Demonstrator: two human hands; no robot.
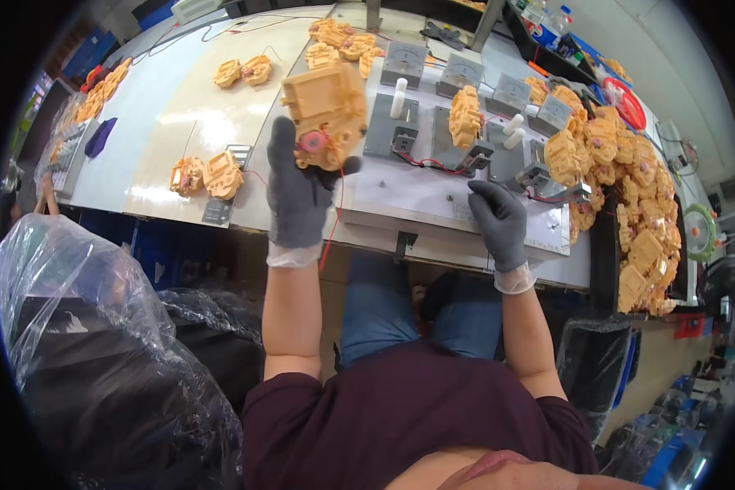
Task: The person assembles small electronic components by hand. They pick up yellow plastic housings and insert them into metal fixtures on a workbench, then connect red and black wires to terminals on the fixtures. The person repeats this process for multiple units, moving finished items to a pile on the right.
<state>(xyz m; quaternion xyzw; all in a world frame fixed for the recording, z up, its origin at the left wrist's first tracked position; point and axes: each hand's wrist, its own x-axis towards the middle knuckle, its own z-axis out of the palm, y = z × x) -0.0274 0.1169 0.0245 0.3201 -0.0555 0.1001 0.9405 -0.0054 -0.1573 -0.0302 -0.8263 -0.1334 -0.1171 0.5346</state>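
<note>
Raised over the near edge of the bench, my left hand (296, 200) in a grey glove is closed around a yellow-orange plastic housing (322, 98). A pinkish-red round part sits in the housing's lower side, and a thin red wire (336, 220) dangles below. My right hand (502, 227), gloved too, has its fingers curled together in front of the test fixture (400, 204); whatever they may hold is hidden. Another yellow-orange housing (465, 118) stands on the fixture's middle station, beside a metal clamp block (478, 155) with red wires.
Grey analog meters (404, 64) line the fixture's back, with white pegs (398, 98) before them. A large heap of housings (649, 233) fills the right side. Two housings (222, 175) lie at left. A plastic-covered black chair (114, 359) stands at lower left.
</note>
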